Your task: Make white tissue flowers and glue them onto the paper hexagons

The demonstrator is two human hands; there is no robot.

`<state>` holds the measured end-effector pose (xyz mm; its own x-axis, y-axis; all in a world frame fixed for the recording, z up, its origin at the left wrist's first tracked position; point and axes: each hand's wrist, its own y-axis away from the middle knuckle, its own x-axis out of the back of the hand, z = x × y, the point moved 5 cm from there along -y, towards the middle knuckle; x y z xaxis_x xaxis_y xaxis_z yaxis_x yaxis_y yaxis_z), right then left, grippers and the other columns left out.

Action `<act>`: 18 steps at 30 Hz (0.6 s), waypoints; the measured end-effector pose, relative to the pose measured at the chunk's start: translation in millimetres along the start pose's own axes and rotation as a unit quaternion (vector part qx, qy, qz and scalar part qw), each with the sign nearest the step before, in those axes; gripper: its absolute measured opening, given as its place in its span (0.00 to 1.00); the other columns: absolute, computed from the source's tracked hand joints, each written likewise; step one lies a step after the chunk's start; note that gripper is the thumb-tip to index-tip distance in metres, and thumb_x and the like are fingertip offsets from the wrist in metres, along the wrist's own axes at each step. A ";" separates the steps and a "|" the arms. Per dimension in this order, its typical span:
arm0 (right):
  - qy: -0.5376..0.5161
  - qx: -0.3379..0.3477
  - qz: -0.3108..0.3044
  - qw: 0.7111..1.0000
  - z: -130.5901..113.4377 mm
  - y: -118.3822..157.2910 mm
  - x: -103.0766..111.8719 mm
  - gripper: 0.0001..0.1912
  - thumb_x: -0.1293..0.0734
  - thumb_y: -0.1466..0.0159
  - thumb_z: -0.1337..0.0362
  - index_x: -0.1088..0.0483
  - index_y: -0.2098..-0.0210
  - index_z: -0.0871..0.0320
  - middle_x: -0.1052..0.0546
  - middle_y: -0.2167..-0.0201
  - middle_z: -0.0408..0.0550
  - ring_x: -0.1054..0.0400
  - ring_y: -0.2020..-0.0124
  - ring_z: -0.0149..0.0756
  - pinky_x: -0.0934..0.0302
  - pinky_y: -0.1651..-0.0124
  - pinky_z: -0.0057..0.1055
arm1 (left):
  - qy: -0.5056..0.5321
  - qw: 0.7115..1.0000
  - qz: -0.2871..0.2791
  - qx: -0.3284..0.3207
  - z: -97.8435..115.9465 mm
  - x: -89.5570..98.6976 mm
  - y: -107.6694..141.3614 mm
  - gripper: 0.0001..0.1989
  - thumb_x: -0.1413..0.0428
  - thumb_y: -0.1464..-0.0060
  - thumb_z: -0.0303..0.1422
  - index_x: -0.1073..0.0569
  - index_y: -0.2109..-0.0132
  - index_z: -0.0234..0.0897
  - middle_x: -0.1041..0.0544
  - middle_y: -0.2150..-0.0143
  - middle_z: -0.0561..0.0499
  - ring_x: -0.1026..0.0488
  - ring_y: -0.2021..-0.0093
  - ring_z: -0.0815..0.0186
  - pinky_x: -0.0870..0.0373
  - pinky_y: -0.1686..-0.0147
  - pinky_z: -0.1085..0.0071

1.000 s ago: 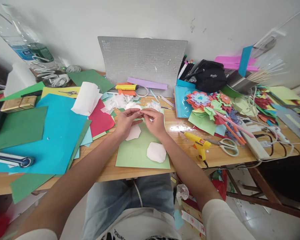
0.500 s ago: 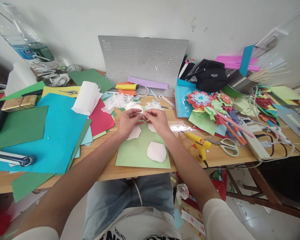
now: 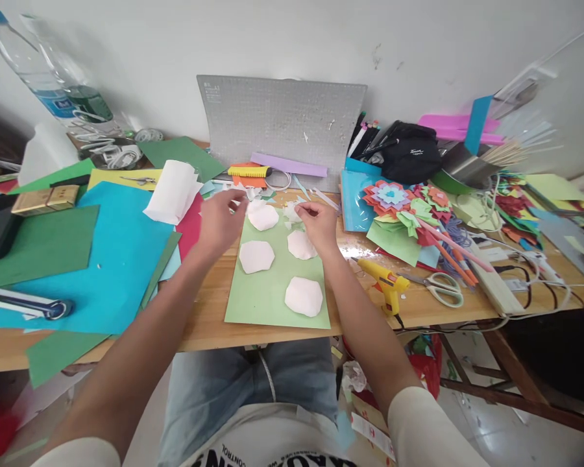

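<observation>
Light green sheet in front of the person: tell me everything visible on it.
The light green sheet looks like plain paper, rectangular, flat, lengthwise away from the wearer. It lies on the wooden table, its near edge just short of the table's front edge. Four roughly rounded, angular-edged white pieces rest on it. Its far end is partly covered. The right hand overlaps its right side in view; contact is unclear.
</observation>
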<state>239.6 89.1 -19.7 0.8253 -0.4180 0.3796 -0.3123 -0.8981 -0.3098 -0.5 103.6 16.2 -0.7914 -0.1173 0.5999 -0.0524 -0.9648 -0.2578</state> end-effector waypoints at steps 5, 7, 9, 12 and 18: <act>0.088 -0.001 0.000 0.996 14.8 -11.6 2.7 0.09 0.31 0.43 0.60 0.19 0.67 0.56 0.21 0.71 0.43 0.29 0.68 0.37 0.36 0.58 0.34 | -0.333 0.940 -0.067 0.032 -33.8 34.9 -20.7 0.15 0.53 0.43 0.31 0.22 0.58 0.32 0.23 0.56 0.36 0.27 0.54 0.50 0.33 0.56 0.59; 0.100 0.001 0.004 0.995 15.8 -12.9 4.0 0.10 0.32 0.42 0.60 0.19 0.65 0.56 0.22 0.71 0.43 0.29 0.68 0.37 0.36 0.57 0.34 | -0.380 0.918 -0.108 0.041 -41.9 35.2 -19.5 0.16 0.55 0.42 0.31 0.23 0.59 0.31 0.23 0.57 0.34 0.28 0.55 0.50 0.33 0.59 0.60; 0.108 0.004 0.019 0.994 15.3 -13.9 6.1 0.11 0.33 0.40 0.59 0.19 0.65 0.56 0.22 0.71 0.43 0.29 0.68 0.37 0.37 0.57 0.34 | -0.404 0.905 -0.129 0.046 -45.9 31.7 -16.5 0.17 0.56 0.41 0.31 0.24 0.58 0.29 0.24 0.56 0.32 0.28 0.55 0.49 0.33 0.61 0.61; 0.114 0.018 0.043 0.992 12.9 -14.1 8.9 0.13 0.35 0.38 0.58 0.20 0.66 0.57 0.23 0.73 0.43 0.30 0.68 0.38 0.37 0.58 0.34 | -0.423 0.896 -0.119 0.057 -49.4 26.8 -13.7 0.17 0.57 0.40 0.31 0.25 0.57 0.29 0.24 0.55 0.31 0.28 0.55 0.49 0.33 0.64 0.62; 0.097 0.039 0.075 0.992 2.1 -6.6 14.4 0.15 0.36 0.38 0.58 0.21 0.68 0.59 0.24 0.74 0.46 0.32 0.70 0.37 0.39 0.62 0.33 | -0.364 0.929 -0.053 0.025 -49.9 34.9 -12.3 0.14 0.56 0.41 0.31 0.25 0.62 0.36 0.24 0.57 0.35 0.29 0.52 0.48 0.32 0.62 0.61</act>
<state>254.5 89.3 -14.0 0.6641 -0.5707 0.4830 -0.3802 -0.8140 -0.4391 -57.8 123.1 2.6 -0.1601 -0.1305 0.9784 -0.0634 -0.9878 -0.1421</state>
